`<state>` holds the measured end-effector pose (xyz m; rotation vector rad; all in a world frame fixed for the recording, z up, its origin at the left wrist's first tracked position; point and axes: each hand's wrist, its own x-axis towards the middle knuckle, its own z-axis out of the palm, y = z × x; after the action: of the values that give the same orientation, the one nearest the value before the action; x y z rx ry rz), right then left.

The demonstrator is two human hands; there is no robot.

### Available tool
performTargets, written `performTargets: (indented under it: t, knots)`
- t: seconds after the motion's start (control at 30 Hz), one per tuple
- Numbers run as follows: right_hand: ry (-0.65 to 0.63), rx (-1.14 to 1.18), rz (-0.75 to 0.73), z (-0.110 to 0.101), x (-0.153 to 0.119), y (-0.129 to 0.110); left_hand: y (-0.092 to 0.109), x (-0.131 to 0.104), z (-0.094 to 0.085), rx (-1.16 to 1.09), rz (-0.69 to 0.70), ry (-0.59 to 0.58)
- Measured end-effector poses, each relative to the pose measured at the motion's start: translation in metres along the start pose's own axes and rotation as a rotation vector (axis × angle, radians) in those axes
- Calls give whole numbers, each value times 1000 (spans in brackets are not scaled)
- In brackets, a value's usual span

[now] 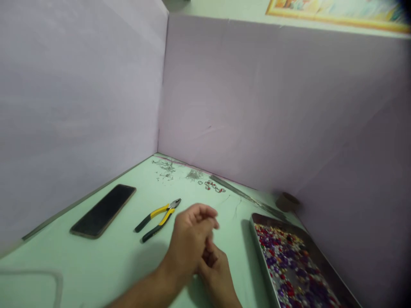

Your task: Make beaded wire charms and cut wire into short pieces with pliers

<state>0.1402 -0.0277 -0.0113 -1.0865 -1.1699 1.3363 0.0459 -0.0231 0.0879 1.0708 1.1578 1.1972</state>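
Observation:
My left hand (192,237) is above the table, with its thumb and fingers curled together in a pinch. Just below and to the right, my right hand (220,276) is closed, its fingers bent up against the left hand. Anything between the fingertips is too small or hidden to make out. Left of the hands lie pliers (160,217) with yellow and black handles, jaws pointing away. To the right stands a metal tray (261,252) holding many loose beads (290,267) in purple, red, gold and white.
A phone (104,210) lies at the left. Toward the back are small wire bits (164,167), a pile of fine pieces (194,174), several red-beaded rings (212,186) and a bundle of long wires (242,193). A brown roll (287,202) rests by the right panel (356,171).

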Motion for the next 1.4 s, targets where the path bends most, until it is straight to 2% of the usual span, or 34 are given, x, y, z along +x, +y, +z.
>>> performTargets:
  t: [0.1, 0.2, 0.27, 0.37, 0.6, 0.73, 0.8, 0.83, 0.93, 0.97, 1.03, 1.1, 1.17, 1.3, 1.4]
  knots:
    - [127, 95, 3, 0, 2, 0, -6, 26, -16, 153, 16, 49]
    - [197, 159, 17, -2, 6, 1, -33, 27, -30, 255, -25, 19]
    - [194, 175, 45, -4, 9, 2, -52, 21, -35, 298, -123, -58]
    - [190, 162, 58, -5, 9, 3, -68, 16, -38, 226, -176, -113]
    - [102, 128, 132, -5, 9, -4, -79, 19, -44, 176, -170, -192]
    - [54, 124, 139, -6, 8, -5, -80, 18, -46, 248, -183, -214]
    - [77, 131, 114, -7, 8, -4, -75, 18, -50, 373, -85, -161]
    - [96, 129, 102, -7, 8, -3, -71, 18, -53, 483, 15, -105]
    - [147, 129, 72, -9, 9, -2, -54, 23, -69, 1014, 394, 91]
    - [159, 136, 62, -10, 9, -3, -50, 26, -75, 1230, 434, 104]
    - [185, 158, 47, -13, 10, -4, -45, 34, -86, 1490, 298, 29]
    - [191, 192, 45, -16, 11, -6, -45, 42, -94, 1567, 111, -29]
    - [182, 237, 59, -19, 12, -8, -47, 48, -99, 1574, 0, -38]
    - [153, 323, 110, -22, 15, -7, -49, 54, -100, 1611, -35, -41]
    - [141, 416, 142, -26, 18, -6, -50, 54, -99, 1451, -23, -81]
